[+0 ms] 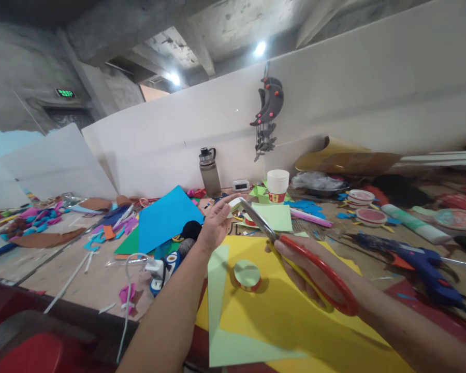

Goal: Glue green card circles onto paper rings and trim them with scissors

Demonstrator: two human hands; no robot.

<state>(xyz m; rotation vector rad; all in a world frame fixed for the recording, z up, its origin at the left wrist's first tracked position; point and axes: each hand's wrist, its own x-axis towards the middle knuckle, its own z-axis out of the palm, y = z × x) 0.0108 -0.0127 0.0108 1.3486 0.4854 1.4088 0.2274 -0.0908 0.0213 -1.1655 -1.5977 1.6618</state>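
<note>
My left hand (213, 227) pinches a small white curved piece (236, 205), which looks like part of a paper cup, in front of me over the table. My right hand (301, 269) is wrapped round the handles of a pair of scissors (262, 220), one handle red and the other yellow. The blades point up and left and reach the white piece; whether they are closed on it I cannot make out. Below lies a cut-off cup bottom with a pale green round top (247, 273), on yellow sheets (267, 316) over a light green sheet (217, 331).
A stack of paper cups (278, 184), a grey bottle (209, 173) and a small white clock (241, 185) stand at the back. Blue sheets (169, 217) and a power strip (161, 277) lie left. To the right is a blue glue gun (415, 259).
</note>
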